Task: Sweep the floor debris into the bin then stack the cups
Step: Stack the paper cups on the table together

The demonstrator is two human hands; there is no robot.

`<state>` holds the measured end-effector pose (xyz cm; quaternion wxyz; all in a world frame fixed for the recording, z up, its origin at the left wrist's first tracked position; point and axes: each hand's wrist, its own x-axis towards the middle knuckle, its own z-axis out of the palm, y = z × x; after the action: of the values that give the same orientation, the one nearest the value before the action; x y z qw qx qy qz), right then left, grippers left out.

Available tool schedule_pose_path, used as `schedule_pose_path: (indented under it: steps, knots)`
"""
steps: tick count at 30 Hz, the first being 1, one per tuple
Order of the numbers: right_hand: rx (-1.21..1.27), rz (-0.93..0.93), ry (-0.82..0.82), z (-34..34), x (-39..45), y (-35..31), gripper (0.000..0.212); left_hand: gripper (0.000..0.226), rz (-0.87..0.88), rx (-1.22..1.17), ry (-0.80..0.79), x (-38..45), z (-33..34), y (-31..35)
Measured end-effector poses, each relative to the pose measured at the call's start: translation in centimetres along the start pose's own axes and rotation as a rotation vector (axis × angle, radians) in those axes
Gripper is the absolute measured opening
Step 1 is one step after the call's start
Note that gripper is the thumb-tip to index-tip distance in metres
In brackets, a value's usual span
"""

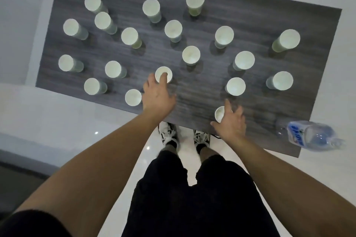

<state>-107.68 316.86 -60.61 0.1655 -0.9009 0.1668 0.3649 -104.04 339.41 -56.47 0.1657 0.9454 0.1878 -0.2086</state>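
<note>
Several white paper cups stand upright and scattered over a dark grey wood-grain table (192,94). My left hand (159,96) reaches over the table's near middle, with a finger inside the rim of one cup (168,72) and the thumb beside it. My right hand (230,123) is at the near edge, its fingers wrapped round a small cup (219,114) that it partly hides. Another cup (133,97) stands just left of my left hand, and one more cup (236,86) stands just beyond my right hand.
A clear plastic water bottle (310,134) with a blue label lies on its side at the table's near right corner. My legs and sneakers (169,136) stand on a glossy white floor right against the near edge.
</note>
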Motion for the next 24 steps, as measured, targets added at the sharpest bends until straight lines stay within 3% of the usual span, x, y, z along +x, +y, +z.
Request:
schedule_pose_path:
  steps: [5, 9, 12, 17, 21, 24]
  knots:
    - [0.098, 0.081, 0.006, 2.0, 2.2, -0.5, 0.097, 0.093, 0.032, 0.037, -0.068, 5.2, 1.6, -0.7]
    - [0.142, 0.115, 0.06, 4.3, 2.9, -1.2, 0.078, 0.1, 0.107, 0.095, -0.145, 8.9, 2.9, -1.3]
    - [0.126, 0.143, 0.097, 5.9, 3.1, -1.7, 0.059, 0.091, 0.149, 0.104, -0.198, 10.7, 4.0, -2.0]
    - [0.148, 0.165, 0.138, 7.3, 3.2, -2.2, 0.048, 0.054, 0.265, 0.148, -0.228, 10.9, 4.9, -3.3]
    - [0.25, 0.172, 0.133, 6.7, 1.6, -3.0, 0.047, 0.051, 0.317, 0.094, -0.251, 9.2, 3.7, -3.1]
    - [0.322, 0.186, 0.215, 4.7, 0.0, -3.7, 0.047, 0.051, 0.364, 0.035, -0.23, 8.2, 1.6, -1.6]
